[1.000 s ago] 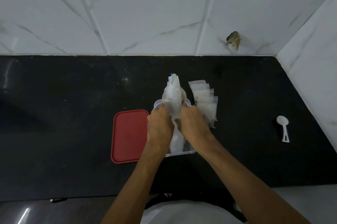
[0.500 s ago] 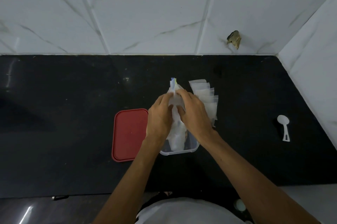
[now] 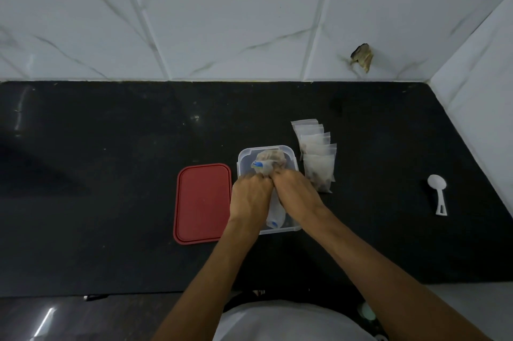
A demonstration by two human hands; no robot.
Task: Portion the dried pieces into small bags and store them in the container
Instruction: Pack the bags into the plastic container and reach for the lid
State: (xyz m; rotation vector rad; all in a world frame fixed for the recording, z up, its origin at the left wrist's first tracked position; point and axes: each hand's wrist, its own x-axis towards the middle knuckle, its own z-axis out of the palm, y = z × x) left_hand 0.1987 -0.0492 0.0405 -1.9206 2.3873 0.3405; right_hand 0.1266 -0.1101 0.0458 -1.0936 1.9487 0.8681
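Both hands are pressing down into the tub (image 3: pixel 290 153) w/ fingers curled. Left hand (image 3: pixel 249 197) and right hand (image 3: pixel 295 196) are side by side, knuckles touching, closed on the big bag (image 3: pixel 266 164), which is crumpled and folded over inside the tub. Its blue-marked strip is sticking up just past the fingertips. Fingertips are hidden in the plastic, so the grip is prob. a clench rather than a flat push, but I can't tell for sure.

Small bags (image 3: pixel 319 163), filled w/ dried bits, are lying in an overlapping row just right of the tub, not yet inside. Red lid (image 3: pixel 204 203) is sitting flat to the left, scoop (image 3: pixel 438 192) well off to the right.

Risks:
- Big bag is hogging the tub, so the small bags may not fit and the lid may not seat.
- Hard squeezing could crush the pieces or pop the bag.
- Tub is light and could skid or tip under uneven pressure.
- Right wrist is passing close to the row and could knock it.
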